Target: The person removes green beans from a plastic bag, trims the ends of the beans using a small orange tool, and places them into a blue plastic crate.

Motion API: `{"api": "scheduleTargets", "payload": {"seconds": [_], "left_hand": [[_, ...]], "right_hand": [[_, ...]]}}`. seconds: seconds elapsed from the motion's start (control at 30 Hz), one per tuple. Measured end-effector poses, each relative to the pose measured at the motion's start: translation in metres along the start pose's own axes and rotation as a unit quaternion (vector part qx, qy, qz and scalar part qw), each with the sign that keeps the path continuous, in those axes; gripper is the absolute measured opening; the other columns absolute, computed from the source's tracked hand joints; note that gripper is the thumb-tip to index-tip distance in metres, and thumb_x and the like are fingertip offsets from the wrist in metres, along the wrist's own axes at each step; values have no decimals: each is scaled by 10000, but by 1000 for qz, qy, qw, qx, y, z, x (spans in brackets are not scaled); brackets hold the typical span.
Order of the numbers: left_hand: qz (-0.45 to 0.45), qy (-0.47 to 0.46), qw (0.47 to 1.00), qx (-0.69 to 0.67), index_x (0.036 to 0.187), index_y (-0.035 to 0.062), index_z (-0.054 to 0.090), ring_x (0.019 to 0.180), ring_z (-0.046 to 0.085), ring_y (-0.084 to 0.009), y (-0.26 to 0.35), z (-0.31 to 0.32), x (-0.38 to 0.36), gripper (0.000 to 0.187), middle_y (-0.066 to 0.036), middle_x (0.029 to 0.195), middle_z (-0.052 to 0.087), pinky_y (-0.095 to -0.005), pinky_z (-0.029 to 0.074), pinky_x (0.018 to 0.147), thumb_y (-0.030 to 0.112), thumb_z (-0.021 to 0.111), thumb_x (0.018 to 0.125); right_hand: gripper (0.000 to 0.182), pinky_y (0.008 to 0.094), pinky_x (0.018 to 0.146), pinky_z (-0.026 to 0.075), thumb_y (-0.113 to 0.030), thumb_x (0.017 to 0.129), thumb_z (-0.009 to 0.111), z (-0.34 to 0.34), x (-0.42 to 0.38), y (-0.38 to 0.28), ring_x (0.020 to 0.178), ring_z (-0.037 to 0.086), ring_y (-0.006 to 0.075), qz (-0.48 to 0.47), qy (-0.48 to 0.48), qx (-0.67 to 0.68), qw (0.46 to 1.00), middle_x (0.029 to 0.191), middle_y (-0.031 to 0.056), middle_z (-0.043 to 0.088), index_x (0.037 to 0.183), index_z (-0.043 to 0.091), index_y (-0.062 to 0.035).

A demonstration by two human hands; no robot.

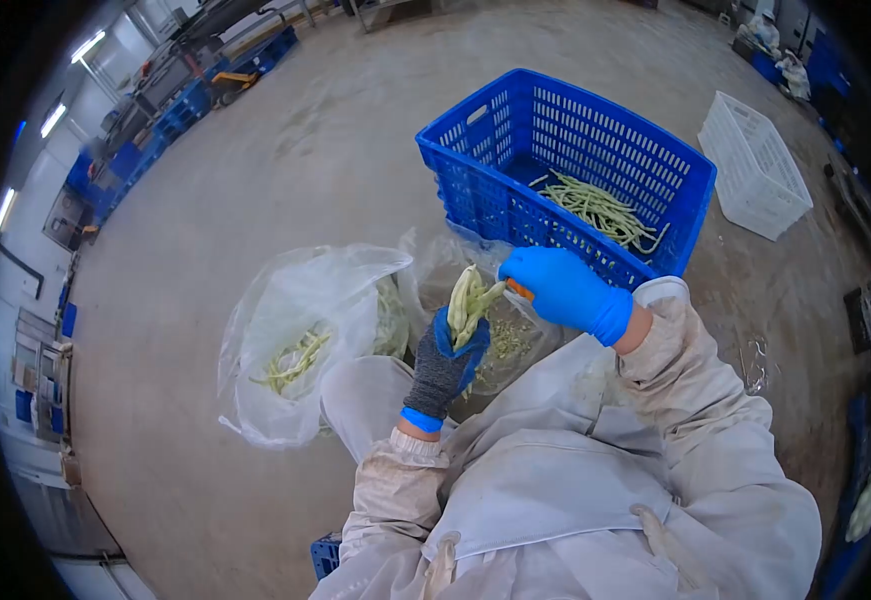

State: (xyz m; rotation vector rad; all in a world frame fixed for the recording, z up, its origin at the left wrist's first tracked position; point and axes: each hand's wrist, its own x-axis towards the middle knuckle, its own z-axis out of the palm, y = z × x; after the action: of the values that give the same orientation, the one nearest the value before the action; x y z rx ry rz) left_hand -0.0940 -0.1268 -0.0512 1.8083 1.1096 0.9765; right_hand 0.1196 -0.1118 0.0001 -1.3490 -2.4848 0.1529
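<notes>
My left hand [447, 350], in a grey knitted glove with blue on it, is closed around a bunch of pale green beans [469, 300] that stick up from the fist. My right hand [567, 290], in a blue glove, is closed on a small orange tool [520, 290] at the tips of the beans; its working end is hidden. Below the hands, an open clear plastic bag [530, 365] contains small green bean scraps [508, 340]. Left of my knee, a larger clear bag [275, 290] holds more green beans [295, 362].
A blue perforated crate [455, 175] with a pile of green beans [600, 208] stands just ahead. Right of it is a white crate [755, 165] on the concrete floor [205, 200]. Equipment and blue crates line the far left wall; a person [763, 32] is at the far right.
</notes>
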Motion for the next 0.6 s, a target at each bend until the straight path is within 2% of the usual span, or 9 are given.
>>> {"api": "scheduleTargets", "payload": {"seconds": [0.07, 0.1, 0.13, 0.17, 0.27, 0.33, 0.47, 0.53, 0.6], "left_hand": [[11, 7, 1000, 12, 1059, 24, 539, 812, 613, -196, 1, 1, 1, 313, -82, 905, 628, -321, 481, 731, 140, 662, 796], [-26, -14, 992, -122, 1061, 20, 540, 797, 603, -179, 1, 4, 2, 301, -66, 898, 621, -310, 481, 718, 125, 650, 802], [-63, -34, 965, -253, 1063, 17, 541, 782, 593, -162, 2, 7, 3, 289, -49, 891, 614, -299, 481, 704, 109, 638, 808], [-64, -30, 965, -252, 1063, 17, 541, 782, 593, -162, 6, 8, 3, 289, -49, 891, 614, -299, 481, 704, 109, 638, 808], [-74, -18, 937, -342, 1073, -8, 529, 771, 583, -183, 7, 3, 3, 292, -91, 896, 599, -305, 477, 689, 94, 601, 809], [-103, 58, 917, -382, 1088, -10, 523, 745, 569, -169, -15, -3, 2, 300, -91, 865, 583, -291, 472, 679, 107, 589, 821], [-120, 12, 906, -405, 1106, -12, 506, 751, 569, -174, -3, 3, 4, 318, -99, 871, 580, -304, 479, 668, 115, 593, 828], [-104, -4, 891, -442, 1125, -10, 500, 759, 572, -177, -5, 14, 8, 330, -106, 894, 581, -307, 487, 663, 111, 589, 832], [-143, 76, 838, -521, 1152, -8, 483, 760, 570, -176, -3, 17, 11, 353, -103, 901, 578, -307, 491, 665, 117, 584, 838]], "right_hand": [[139, 298, 674, 476, -110, 878, 544, 12, -2, -2, 731, 576, 181, 53, 110, 301, 946, 859, 80, 596, 994, 590, -48], [139, 298, 674, 476, -110, 878, 544, 17, -2, -5, 731, 576, 181, 51, 110, 301, 946, 859, 80, 596, 994, 590, -48], [153, 284, 674, 473, -133, 895, 536, 22, -2, -10, 724, 562, 152, 110, 112, 533, 831, 840, 67, 593, 992, 592, -29], [179, 271, 673, 470, -157, 912, 529, 26, -2, -14, 717, 548, 122, 163, 102, 728, 658, 821, 54, 589, 989, 594, -9], [226, 259, 653, 473, -189, 913, 539, 40, -10, -12, 710, 555, 121, 182, 72, 660, 725, 833, 47, 598, 989, 588, 18], [207, 248, 646, 471, -178, 909, 538, 39, -16, -3, 686, 561, 125, 199, 58, 634, 745, 837, 53, 607, 983, 590, 8], [208, 253, 631, 465, -173, 912, 522, 49, -14, -1, 681, 550, 128, 226, 16, 674, 703, 802, 50, 591, 989, 586, 8], [193, 239, 625, 453, -158, 902, 526, 54, -2, -9, 679, 523, 116, 199, 94, 750, 624, 800, 37, 574, 999, 590, -4], [202, 242, 623, 458, -161, 901, 530, 56, 0, -7, 692, 535, 121, 199, 93, 740, 636, 809, 45, 581, 1000, 588, 4]]}}
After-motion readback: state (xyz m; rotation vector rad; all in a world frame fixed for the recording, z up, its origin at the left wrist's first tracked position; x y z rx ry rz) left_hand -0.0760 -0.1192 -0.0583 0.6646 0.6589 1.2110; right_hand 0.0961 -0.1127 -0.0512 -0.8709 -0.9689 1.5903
